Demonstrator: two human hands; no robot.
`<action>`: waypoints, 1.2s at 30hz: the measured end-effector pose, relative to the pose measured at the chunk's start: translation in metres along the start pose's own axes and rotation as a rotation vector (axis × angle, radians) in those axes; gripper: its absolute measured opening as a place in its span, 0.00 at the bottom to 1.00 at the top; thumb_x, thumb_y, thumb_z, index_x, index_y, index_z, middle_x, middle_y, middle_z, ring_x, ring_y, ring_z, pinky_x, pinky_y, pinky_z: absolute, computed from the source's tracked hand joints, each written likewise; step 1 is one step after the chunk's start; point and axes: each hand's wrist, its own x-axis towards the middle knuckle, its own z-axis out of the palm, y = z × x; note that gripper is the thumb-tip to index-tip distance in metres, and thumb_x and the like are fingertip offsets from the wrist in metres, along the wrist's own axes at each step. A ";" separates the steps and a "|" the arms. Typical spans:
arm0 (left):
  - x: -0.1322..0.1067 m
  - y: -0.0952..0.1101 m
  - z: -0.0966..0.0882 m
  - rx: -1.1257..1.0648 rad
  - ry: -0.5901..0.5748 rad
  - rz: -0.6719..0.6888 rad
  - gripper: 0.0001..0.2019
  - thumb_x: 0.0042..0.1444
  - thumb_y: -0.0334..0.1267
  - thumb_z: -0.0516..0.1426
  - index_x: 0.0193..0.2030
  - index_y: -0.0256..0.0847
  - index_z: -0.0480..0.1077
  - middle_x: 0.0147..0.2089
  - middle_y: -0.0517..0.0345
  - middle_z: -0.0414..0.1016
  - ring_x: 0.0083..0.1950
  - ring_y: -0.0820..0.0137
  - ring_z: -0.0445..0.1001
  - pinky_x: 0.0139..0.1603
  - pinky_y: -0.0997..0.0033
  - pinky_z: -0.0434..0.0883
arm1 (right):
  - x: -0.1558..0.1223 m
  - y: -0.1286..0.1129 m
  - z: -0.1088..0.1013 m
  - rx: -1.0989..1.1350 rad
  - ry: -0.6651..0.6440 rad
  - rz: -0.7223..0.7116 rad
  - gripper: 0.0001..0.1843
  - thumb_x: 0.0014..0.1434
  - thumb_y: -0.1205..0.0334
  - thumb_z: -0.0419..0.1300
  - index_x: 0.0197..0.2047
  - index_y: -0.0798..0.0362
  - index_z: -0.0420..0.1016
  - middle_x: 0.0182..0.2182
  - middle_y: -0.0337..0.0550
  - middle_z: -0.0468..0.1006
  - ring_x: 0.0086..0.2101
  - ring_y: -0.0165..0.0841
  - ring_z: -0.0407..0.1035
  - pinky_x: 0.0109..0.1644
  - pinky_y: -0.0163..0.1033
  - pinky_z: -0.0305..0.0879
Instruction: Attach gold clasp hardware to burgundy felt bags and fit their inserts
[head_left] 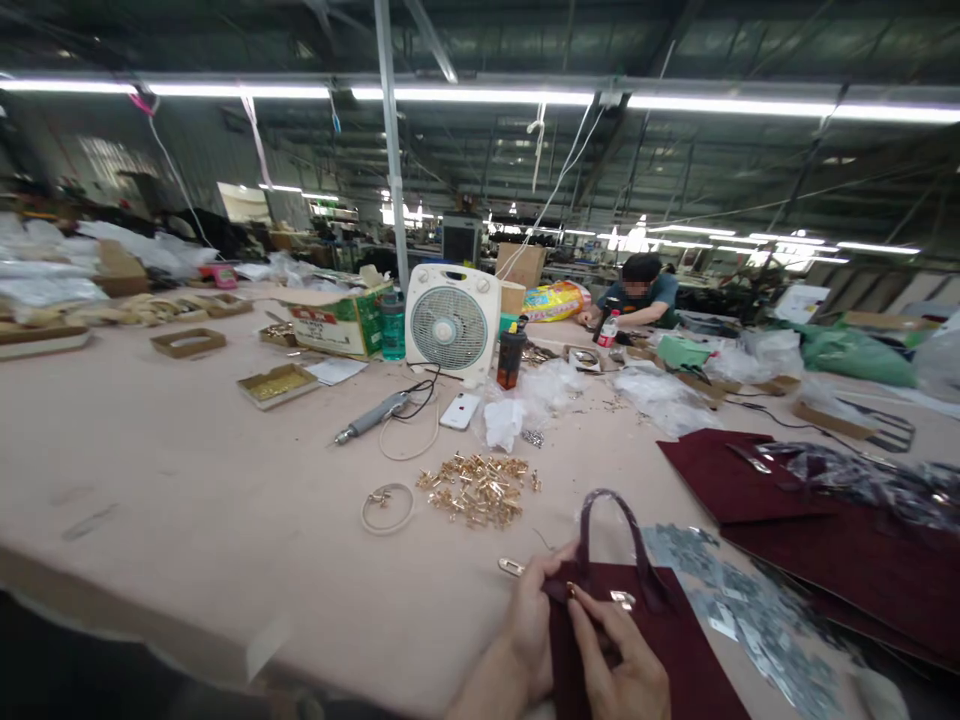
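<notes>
A dark maroon handbag [694,650] with an arched handle [640,545] lies at the lower right. My left hand [529,620] grips its left edge near the top. With my right hand [626,660] I pinch a small gold-coloured metal fitting [571,590] against the bag's upper left part; the fingers partly cover it. A shiny clasp plate [622,600] sits on the bag below the handle. Beyond my left fingertips juts a slotted metal plate [511,567]. A heap of gold metal fittings [480,490] lies ahead on the table, beside a ring [388,510] encircling several more.
A grey electric screwdriver [371,415], a phone [460,410] and a white box fan [452,322] stand or lie ahead. Several wrapped metal parts [739,600] and maroon bag pieces [847,540] are to the right. Across the table [247,520] a person [649,290] leans over.
</notes>
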 end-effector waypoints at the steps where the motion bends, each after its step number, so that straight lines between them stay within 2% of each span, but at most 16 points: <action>1: 0.001 0.001 -0.001 -0.005 0.005 -0.023 0.26 0.57 0.43 0.55 0.61 0.34 0.74 0.46 0.43 0.84 0.45 0.54 0.81 0.55 0.56 0.71 | 0.001 0.000 -0.001 0.009 -0.009 0.019 0.14 0.66 0.50 0.65 0.47 0.47 0.87 0.44 0.47 0.86 0.42 0.41 0.82 0.45 0.37 0.78; 3: 0.002 0.003 -0.001 -0.022 0.020 -0.085 0.25 0.59 0.46 0.55 0.57 0.32 0.76 0.42 0.43 0.84 0.42 0.53 0.81 0.52 0.56 0.72 | 0.005 -0.005 -0.005 0.045 -0.015 0.061 0.16 0.66 0.48 0.64 0.49 0.48 0.86 0.44 0.48 0.86 0.41 0.41 0.81 0.46 0.38 0.78; 6: 0.004 0.007 -0.001 -0.060 0.016 -0.128 0.24 0.61 0.50 0.54 0.53 0.32 0.77 0.39 0.43 0.83 0.41 0.53 0.81 0.50 0.56 0.73 | 0.022 -0.020 -0.013 0.134 0.010 0.148 0.20 0.68 0.46 0.61 0.55 0.50 0.82 0.33 0.44 0.83 0.29 0.36 0.76 0.36 0.37 0.75; 8: 0.005 0.008 -0.002 -0.087 -0.001 -0.103 0.24 0.62 0.50 0.54 0.53 0.32 0.77 0.40 0.43 0.83 0.42 0.53 0.81 0.52 0.55 0.72 | 0.046 -0.028 -0.015 0.174 0.054 0.183 0.22 0.70 0.46 0.59 0.57 0.51 0.79 0.27 0.39 0.77 0.25 0.33 0.71 0.31 0.36 0.72; 10: 0.006 0.009 -0.005 -0.105 -0.003 -0.080 0.24 0.63 0.50 0.54 0.54 0.32 0.77 0.41 0.43 0.83 0.44 0.51 0.81 0.56 0.53 0.71 | 0.079 -0.031 -0.013 0.174 0.056 0.164 0.21 0.70 0.46 0.57 0.56 0.51 0.79 0.28 0.40 0.77 0.28 0.34 0.72 0.34 0.36 0.72; 12: 0.007 0.008 -0.007 -0.106 0.003 -0.092 0.25 0.63 0.51 0.55 0.55 0.33 0.76 0.43 0.42 0.84 0.46 0.50 0.81 0.59 0.50 0.69 | 0.115 -0.027 -0.005 0.130 -0.044 0.107 0.20 0.70 0.48 0.58 0.55 0.51 0.79 0.36 0.44 0.81 0.35 0.36 0.75 0.41 0.38 0.74; 15: 0.009 0.007 -0.011 -0.094 0.002 -0.120 0.27 0.62 0.53 0.55 0.58 0.33 0.76 0.46 0.40 0.84 0.49 0.47 0.81 0.61 0.46 0.67 | 0.163 -0.011 0.016 -0.091 -0.327 0.032 0.22 0.65 0.57 0.60 0.60 0.53 0.77 0.51 0.50 0.81 0.49 0.39 0.76 0.53 0.40 0.72; 18: 0.010 0.008 -0.013 -0.095 0.004 -0.146 0.28 0.61 0.53 0.55 0.58 0.34 0.76 0.47 0.40 0.84 0.52 0.45 0.80 0.64 0.43 0.65 | 0.191 0.008 0.041 -0.229 -0.461 0.061 0.31 0.49 0.61 0.72 0.58 0.55 0.79 0.52 0.54 0.81 0.51 0.44 0.75 0.57 0.44 0.69; 20: 0.010 0.010 -0.014 -0.098 0.010 -0.158 0.28 0.60 0.52 0.55 0.58 0.33 0.76 0.48 0.39 0.84 0.53 0.44 0.80 0.65 0.43 0.64 | 0.199 0.019 0.054 -0.279 -0.506 0.090 0.30 0.41 0.61 0.77 0.50 0.55 0.83 0.48 0.53 0.83 0.48 0.46 0.76 0.55 0.45 0.69; 21: 0.010 0.010 -0.014 -0.100 0.010 -0.157 0.28 0.60 0.52 0.55 0.58 0.33 0.76 0.49 0.39 0.83 0.54 0.44 0.80 0.65 0.43 0.64 | 0.201 0.023 0.060 -0.301 -0.529 0.099 0.27 0.40 0.60 0.77 0.46 0.54 0.84 0.45 0.51 0.83 0.45 0.46 0.76 0.53 0.44 0.69; 24: 0.011 0.011 -0.012 -0.105 -0.006 -0.153 0.28 0.59 0.52 0.55 0.57 0.32 0.76 0.49 0.37 0.83 0.55 0.43 0.79 0.65 0.42 0.63 | 0.203 0.033 0.070 -0.330 -0.566 0.105 0.16 0.47 0.59 0.74 0.40 0.53 0.84 0.41 0.46 0.83 0.43 0.41 0.76 0.49 0.40 0.68; 26: 0.010 0.011 -0.009 -0.112 -0.015 -0.147 0.28 0.59 0.52 0.55 0.57 0.32 0.76 0.50 0.37 0.83 0.55 0.43 0.79 0.65 0.42 0.63 | 0.203 0.035 0.071 -0.325 -0.569 0.095 0.13 0.51 0.60 0.73 0.41 0.53 0.83 0.42 0.46 0.82 0.42 0.39 0.75 0.48 0.39 0.67; 29: 0.010 0.011 -0.005 -0.116 -0.012 -0.137 0.27 0.60 0.51 0.55 0.56 0.32 0.77 0.50 0.38 0.83 0.55 0.43 0.79 0.65 0.41 0.64 | 0.201 0.030 0.069 -0.281 -0.569 0.056 0.15 0.51 0.64 0.72 0.43 0.53 0.81 0.38 0.42 0.82 0.39 0.37 0.74 0.46 0.38 0.67; 31: 0.009 0.011 -0.003 -0.104 0.013 -0.164 0.26 0.60 0.50 0.56 0.55 0.32 0.77 0.49 0.38 0.84 0.55 0.44 0.80 0.65 0.41 0.66 | 0.198 0.021 0.065 -0.228 -0.546 0.023 0.15 0.53 0.69 0.69 0.45 0.51 0.80 0.38 0.41 0.81 0.40 0.37 0.74 0.49 0.39 0.66; 33: 0.006 0.012 -0.003 -0.080 0.056 -0.199 0.24 0.61 0.49 0.56 0.52 0.31 0.79 0.48 0.39 0.84 0.55 0.45 0.80 0.65 0.42 0.67 | 0.194 0.010 0.058 -0.160 -0.495 0.002 0.15 0.55 0.72 0.67 0.45 0.49 0.81 0.41 0.41 0.82 0.44 0.38 0.74 0.53 0.40 0.66; 36: 0.003 0.015 -0.006 -0.029 0.095 -0.218 0.20 0.62 0.45 0.56 0.50 0.34 0.81 0.48 0.42 0.85 0.56 0.47 0.81 0.66 0.42 0.68 | 0.194 -0.004 0.043 -0.039 -0.373 0.015 0.13 0.58 0.70 0.66 0.45 0.46 0.82 0.42 0.41 0.82 0.46 0.38 0.75 0.56 0.41 0.67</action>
